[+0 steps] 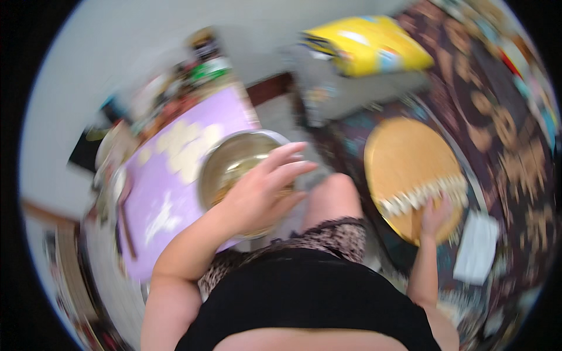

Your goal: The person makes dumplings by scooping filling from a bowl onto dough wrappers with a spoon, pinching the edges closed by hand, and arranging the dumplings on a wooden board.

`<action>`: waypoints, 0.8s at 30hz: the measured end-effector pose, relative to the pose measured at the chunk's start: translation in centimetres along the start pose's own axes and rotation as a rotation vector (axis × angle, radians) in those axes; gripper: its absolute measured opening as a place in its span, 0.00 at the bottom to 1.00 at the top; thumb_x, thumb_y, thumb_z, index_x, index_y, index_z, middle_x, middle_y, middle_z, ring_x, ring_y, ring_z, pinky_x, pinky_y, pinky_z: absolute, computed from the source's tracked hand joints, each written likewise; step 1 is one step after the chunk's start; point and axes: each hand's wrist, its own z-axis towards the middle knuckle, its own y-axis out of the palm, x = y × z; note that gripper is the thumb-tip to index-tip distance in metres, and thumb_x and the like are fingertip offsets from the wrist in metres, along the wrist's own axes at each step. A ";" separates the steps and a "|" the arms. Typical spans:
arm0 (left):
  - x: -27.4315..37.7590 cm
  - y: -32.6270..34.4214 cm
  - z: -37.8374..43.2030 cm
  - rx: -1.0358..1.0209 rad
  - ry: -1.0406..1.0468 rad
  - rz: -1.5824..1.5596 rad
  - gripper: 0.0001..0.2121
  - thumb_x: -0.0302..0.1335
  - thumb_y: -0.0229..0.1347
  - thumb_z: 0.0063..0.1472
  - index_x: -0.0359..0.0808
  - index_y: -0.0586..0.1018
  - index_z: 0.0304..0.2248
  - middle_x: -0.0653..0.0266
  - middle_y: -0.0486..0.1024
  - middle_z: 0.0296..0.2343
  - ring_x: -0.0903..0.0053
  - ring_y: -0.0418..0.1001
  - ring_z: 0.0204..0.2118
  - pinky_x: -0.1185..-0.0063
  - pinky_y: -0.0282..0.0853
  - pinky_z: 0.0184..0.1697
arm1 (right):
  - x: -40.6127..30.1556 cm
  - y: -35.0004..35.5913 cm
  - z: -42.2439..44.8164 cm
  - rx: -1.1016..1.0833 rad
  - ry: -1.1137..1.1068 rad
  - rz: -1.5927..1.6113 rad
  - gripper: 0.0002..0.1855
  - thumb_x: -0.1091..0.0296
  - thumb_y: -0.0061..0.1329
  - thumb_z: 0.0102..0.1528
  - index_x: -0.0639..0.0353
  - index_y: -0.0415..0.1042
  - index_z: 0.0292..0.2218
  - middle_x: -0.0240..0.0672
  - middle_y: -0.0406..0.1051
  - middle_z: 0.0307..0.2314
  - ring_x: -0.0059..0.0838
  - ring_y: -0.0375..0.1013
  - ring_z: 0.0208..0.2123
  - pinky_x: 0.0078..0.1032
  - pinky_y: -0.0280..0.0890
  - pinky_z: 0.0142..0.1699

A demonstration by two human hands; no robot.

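Note:
My left hand point(274, 182) hangs over a steel bowl point(210, 164) with its fingers apart and nothing visible in them. Inside the bowl is a yellowish-brown chopped mixture point(230, 177), partly hidden by my wrist. To the right, my right hand point(436, 215) reaches onto a round tan tray point(408, 153). Its fingertips are at a row of pale dumplings point(412, 195) lying across the tray. Blur hides whether those fingers hold one. Flat round dough wrappers point(186, 147) overlap on a purple mat point(136, 206) left of the bowl.
White flour point(162, 219) and a thin wooden rolling pin point(126, 228) are on the mat. Jars and packages point(204, 66) crowd its far side. A yellow package point(373, 48) rests beyond the tray, and a white folded cloth or paper point(476, 248) lies near it on dark patterned fabric point(496, 131).

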 end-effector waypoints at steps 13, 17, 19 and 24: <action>-18.7 -5.0 -18.7 0.681 -0.958 0.023 0.16 0.30 0.54 0.56 0.33 0.74 0.43 0.57 0.77 0.35 0.72 0.75 0.36 0.77 0.68 0.41 | -36.8 -2.6 2.3 -0.460 -0.783 1.040 0.18 0.73 0.58 0.39 0.56 0.71 0.35 0.37 0.69 0.39 0.40 0.67 0.41 0.34 0.59 0.48; -21.9 -6.6 -20.5 0.568 -1.172 0.147 0.15 0.32 0.54 0.54 0.31 0.77 0.38 0.55 0.77 0.31 0.71 0.75 0.31 0.77 0.69 0.37 | -40.3 -3.1 1.3 -0.495 -0.871 1.102 0.17 0.74 0.58 0.39 0.56 0.71 0.34 0.37 0.69 0.38 0.38 0.68 0.39 0.32 0.58 0.45; -22.5 -6.7 -19.1 0.480 -1.187 0.114 0.15 0.32 0.54 0.52 0.33 0.77 0.38 0.54 0.77 0.32 0.68 0.75 0.33 0.75 0.69 0.39 | -41.1 -2.9 0.8 -0.493 -0.895 1.134 0.17 0.74 0.58 0.39 0.56 0.72 0.34 0.36 0.70 0.37 0.38 0.68 0.39 0.32 0.58 0.44; -24.3 -5.7 -17.1 0.411 -1.129 0.184 0.14 0.31 0.55 0.50 0.35 0.78 0.37 0.54 0.77 0.33 0.64 0.74 0.36 0.73 0.68 0.41 | -41.4 -3.0 -0.3 -0.522 -0.932 1.147 0.14 0.75 0.58 0.39 0.56 0.72 0.32 0.37 0.69 0.38 0.39 0.68 0.39 0.34 0.59 0.44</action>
